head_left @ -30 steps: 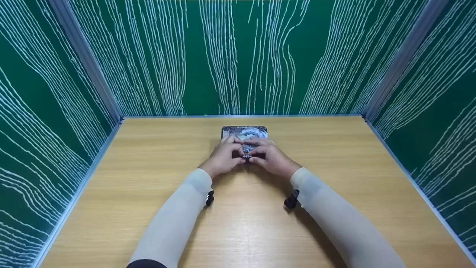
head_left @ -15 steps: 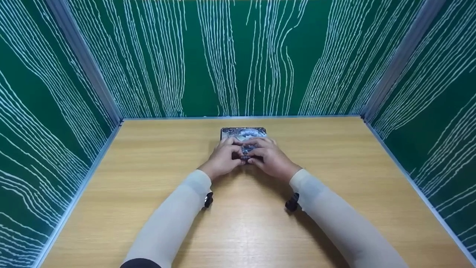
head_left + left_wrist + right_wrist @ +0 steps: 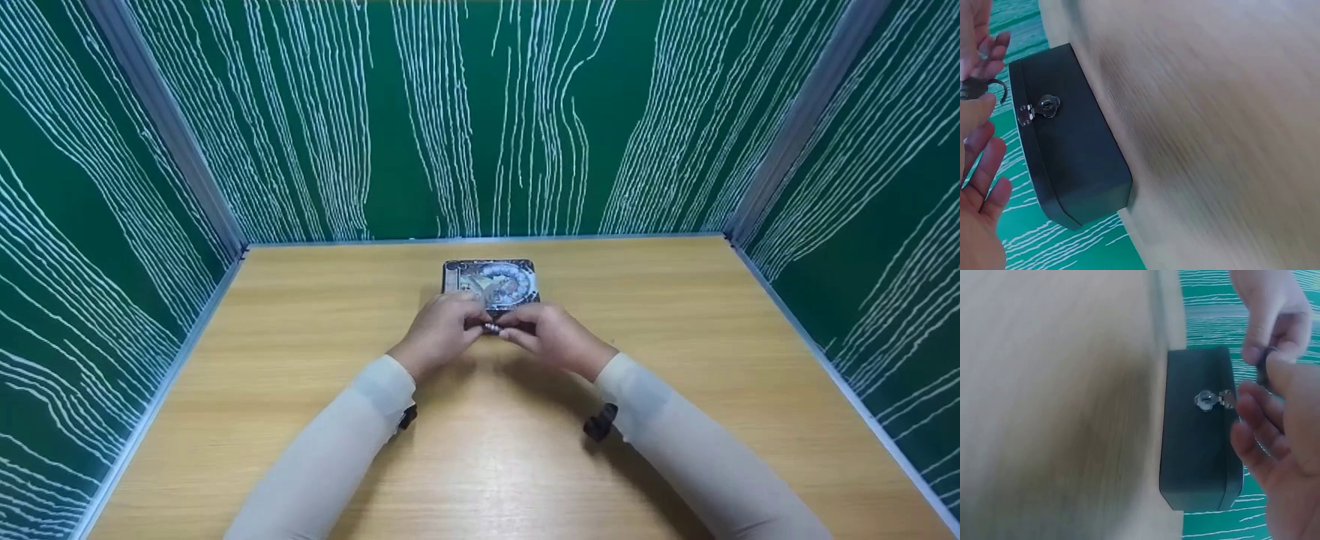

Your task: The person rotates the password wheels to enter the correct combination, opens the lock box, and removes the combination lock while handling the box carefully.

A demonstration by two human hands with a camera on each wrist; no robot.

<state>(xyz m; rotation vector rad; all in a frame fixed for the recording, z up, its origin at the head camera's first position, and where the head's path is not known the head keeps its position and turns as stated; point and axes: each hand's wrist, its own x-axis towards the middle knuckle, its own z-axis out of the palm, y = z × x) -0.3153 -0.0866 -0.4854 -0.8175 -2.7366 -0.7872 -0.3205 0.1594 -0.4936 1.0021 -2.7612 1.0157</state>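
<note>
A small dark combination padlock (image 3: 491, 328) is pinched between both hands, just in front of a box (image 3: 510, 285). My left hand (image 3: 442, 330) grips it from the left, and my right hand (image 3: 551, 334) from the right. Light marks like number dials show in the head view. In the left wrist view the padlock's hooked shackle (image 3: 1000, 87) stands out with its end free, apart from the box. The box has a patterned lid and a dark front (image 3: 1196, 444). A silver latch (image 3: 1044, 106) lies over the seam on that front, and the lid is down.
The box stands on a light wooden table (image 3: 495, 457) near its far edge. Green panels (image 3: 405, 135) with white wavy lines rise at the back and both sides, joined by grey posts (image 3: 810, 112).
Both hands have drawn back a little toward the person, off the box, holding the padlock. More of the box lid shows now. The head view has shifted slightly.
</note>
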